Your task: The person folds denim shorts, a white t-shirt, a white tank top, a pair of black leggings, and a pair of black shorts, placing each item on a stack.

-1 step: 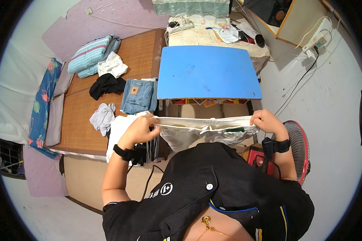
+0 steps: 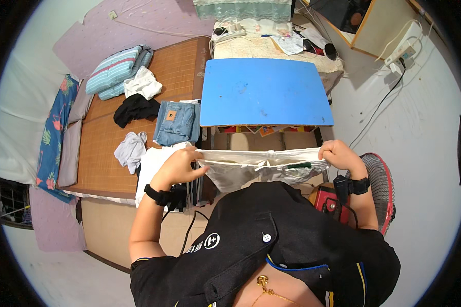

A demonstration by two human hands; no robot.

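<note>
Folded jeans (image 2: 176,126) lie on the bed (image 2: 102,156), probably to save room; my left hand (image 2: 181,165), thumb spread, holds one end of the white garment (image 2: 229,175), just before the blue desk (image 2: 266,92); my right hand (image 2: 340,154) grips the other, seemingly to pull the waistband (image 2: 241,154) straight

White garment (image 2: 230,175) held out by its waistband (image 2: 287,155), right hand (image 2: 338,155) gripping one end, left hand (image 2: 181,165) at the other with thumb (image 2: 198,172) spread, blue desk (image 2: 266,92) just beyond, folded jeans (image 2: 174,125) on a mat-covered bed (image 2: 100,153), striped bedding (image 2: 115,70) farther back, red-rimmed fan (image 2: 381,189) at right
</note>
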